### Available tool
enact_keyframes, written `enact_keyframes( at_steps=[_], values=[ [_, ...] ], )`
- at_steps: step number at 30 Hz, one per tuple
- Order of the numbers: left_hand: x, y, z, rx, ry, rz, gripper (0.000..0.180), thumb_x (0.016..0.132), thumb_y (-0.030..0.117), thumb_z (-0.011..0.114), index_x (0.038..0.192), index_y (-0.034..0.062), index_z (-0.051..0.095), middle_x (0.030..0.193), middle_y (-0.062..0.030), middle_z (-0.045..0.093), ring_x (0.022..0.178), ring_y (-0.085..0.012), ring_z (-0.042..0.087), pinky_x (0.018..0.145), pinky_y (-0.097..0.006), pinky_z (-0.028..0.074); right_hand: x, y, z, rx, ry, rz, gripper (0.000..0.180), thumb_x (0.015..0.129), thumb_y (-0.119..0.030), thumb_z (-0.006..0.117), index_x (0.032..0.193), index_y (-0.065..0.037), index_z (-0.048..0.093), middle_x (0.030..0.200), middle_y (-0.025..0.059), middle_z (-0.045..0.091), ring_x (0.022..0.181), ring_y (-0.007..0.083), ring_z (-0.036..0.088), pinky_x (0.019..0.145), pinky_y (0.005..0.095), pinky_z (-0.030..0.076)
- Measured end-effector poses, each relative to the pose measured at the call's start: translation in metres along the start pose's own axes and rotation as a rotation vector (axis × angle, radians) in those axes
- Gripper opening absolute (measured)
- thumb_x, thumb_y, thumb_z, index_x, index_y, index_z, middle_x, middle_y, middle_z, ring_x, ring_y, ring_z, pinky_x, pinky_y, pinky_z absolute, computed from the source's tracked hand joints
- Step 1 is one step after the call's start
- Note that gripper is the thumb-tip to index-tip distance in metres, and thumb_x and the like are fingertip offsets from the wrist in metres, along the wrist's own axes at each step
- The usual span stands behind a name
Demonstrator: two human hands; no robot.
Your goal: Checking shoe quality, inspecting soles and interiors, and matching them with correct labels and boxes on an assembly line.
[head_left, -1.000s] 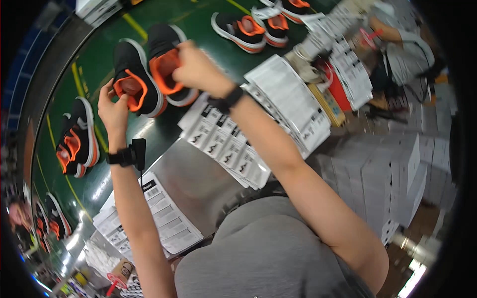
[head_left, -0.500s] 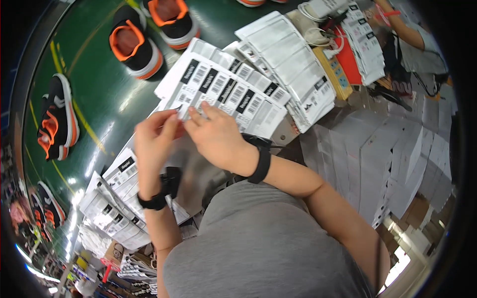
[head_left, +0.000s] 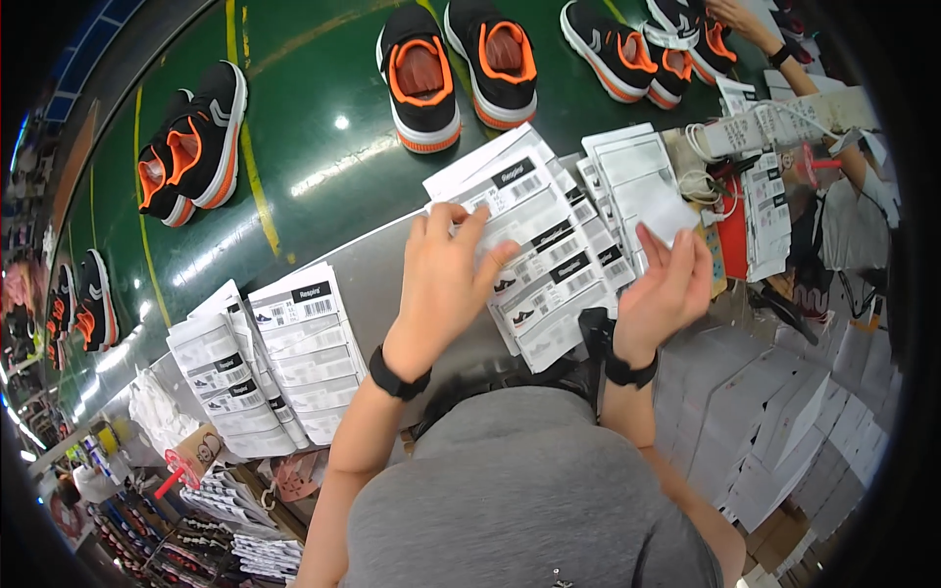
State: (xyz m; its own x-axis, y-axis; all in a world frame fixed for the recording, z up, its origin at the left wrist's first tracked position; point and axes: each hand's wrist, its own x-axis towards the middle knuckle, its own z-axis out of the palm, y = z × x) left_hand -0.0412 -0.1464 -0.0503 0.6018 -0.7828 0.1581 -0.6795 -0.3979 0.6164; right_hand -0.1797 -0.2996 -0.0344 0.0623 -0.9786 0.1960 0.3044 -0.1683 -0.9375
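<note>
Grey shirt cloth (head_left: 510,480) fills the near foreground, with a worker's two bare hands just beyond it, each wearing a black wristband. The left hand (head_left: 446,265) is half open, thumb spread from loosely bent fingers, its fingertips resting on an overlapping pile of white paper label sheets (head_left: 554,253) printed with black blocks and barcodes; it grips nothing. The pile lies beneath and to the right of that hand. The right hand (head_left: 667,289), beside the pile's right edge, is nearly closed, its thumb and fingertips pinching a small blank white slip (head_left: 659,201).

Left of the left hand, two bundles of folded white label sheets (head_left: 314,348) lie on a silver metal bench (head_left: 375,284). Right of the right hand are a coiled white cord (head_left: 699,186) and stacked whitish cartons (head_left: 720,412).

Beyond the left hand, on a glossy green tabletop (head_left: 304,118), stands a pair of black running shoes with orange collars (head_left: 422,78); a matching pair (head_left: 211,142) sits farther to its left. Well past the right hand, a co-worker's hand (head_left: 735,20) reaches near more such shoes (head_left: 613,59).
</note>
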Motion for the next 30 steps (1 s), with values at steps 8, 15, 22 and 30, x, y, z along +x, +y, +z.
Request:
enact_keyframes(
  at_steps=[8,15,22,30],
  values=[
    [-0.017,0.029,-0.084,-1.303,-0.228,-0.242,0.094,0.097,0.068,0.011,0.129,-0.0091,0.054,0.125,-0.0175,0.062,0.122,-0.0276,0.053,0.109,-0.039,0.032,-0.03,-0.064,0.039,-0.45,-0.989,-0.466,0.076,0.072,-0.045,0.081,0.123,0.006,0.057,0.127,0.0217,0.057,0.119,0.0363,0.056,0.101,0.0438,0.044],
    [-0.043,0.018,-0.107,-1.47,-0.232,-0.219,0.106,0.092,0.074,0.002,0.124,-0.0119,0.056,0.097,-0.0285,0.069,0.107,-0.0354,0.061,0.103,-0.043,0.037,0.0,-0.072,0.065,-0.185,-1.184,0.074,0.034,0.079,-0.008,0.077,0.105,0.001,0.057,0.106,0.0114,0.061,0.095,0.0181,0.058,0.085,0.0289,0.045],
    [-0.104,0.003,-0.127,-0.706,0.317,-0.257,0.079,0.1,0.058,0.027,0.144,-0.0075,0.032,0.117,-0.0184,0.067,0.105,-0.0288,0.065,0.102,-0.038,0.041,0.086,0.023,0.129,-0.103,-0.784,0.087,0.025,0.089,-0.012,0.07,0.105,-0.002,0.053,0.092,0.0013,0.058,0.083,0.0086,0.053,0.076,0.0231,0.043],
    [-0.269,-0.08,-0.21,0.91,1.168,-0.986,0.089,0.076,0.016,0.077,0.146,-0.0048,0.026,0.142,-0.0262,0.038,0.13,-0.0411,0.038,0.108,-0.05,0.03,0.224,0.213,0.15,-0.35,-0.761,0.01,0.042,0.085,-0.018,0.076,0.117,-0.005,0.053,0.1,0.002,0.059,0.089,0.011,0.056,0.078,0.0256,0.047]
  ],
)
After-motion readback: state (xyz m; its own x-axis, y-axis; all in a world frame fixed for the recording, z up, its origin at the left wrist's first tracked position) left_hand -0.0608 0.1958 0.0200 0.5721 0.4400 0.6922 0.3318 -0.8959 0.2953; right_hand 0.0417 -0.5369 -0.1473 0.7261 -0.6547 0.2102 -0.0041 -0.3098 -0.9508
